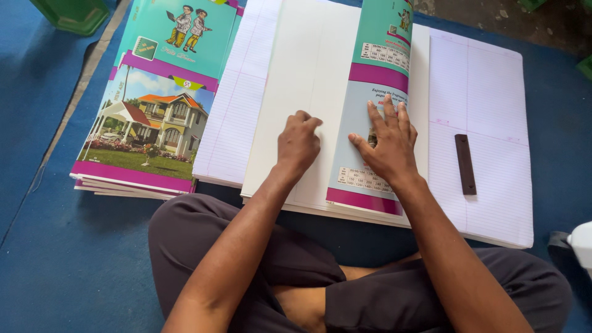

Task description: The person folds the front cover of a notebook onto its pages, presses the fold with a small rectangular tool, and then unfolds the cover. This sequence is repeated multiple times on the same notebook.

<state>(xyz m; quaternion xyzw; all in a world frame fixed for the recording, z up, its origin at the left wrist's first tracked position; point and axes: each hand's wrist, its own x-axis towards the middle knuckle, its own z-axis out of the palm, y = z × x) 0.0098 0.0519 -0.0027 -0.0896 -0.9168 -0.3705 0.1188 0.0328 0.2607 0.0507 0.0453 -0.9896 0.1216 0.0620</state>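
Observation:
My left hand [298,143] is a closed fist pressing down on the white inside face of a large cover sheet [290,80] lying before me. My right hand [387,143] lies flat, fingers spread, on the folded-over printed flap [377,74] of that sheet, which is teal, purple and pale blue. Both hands rest side by side at the fold. The sheet lies on a stack of ruled paper [487,111].
A pile of printed notebook covers [154,98] showing a house picture sits at the left. A dark flat bar [465,164] lies on the ruled paper at the right. Blue mat [43,246] underneath; green container [71,13] top left; white object [581,242] at right edge.

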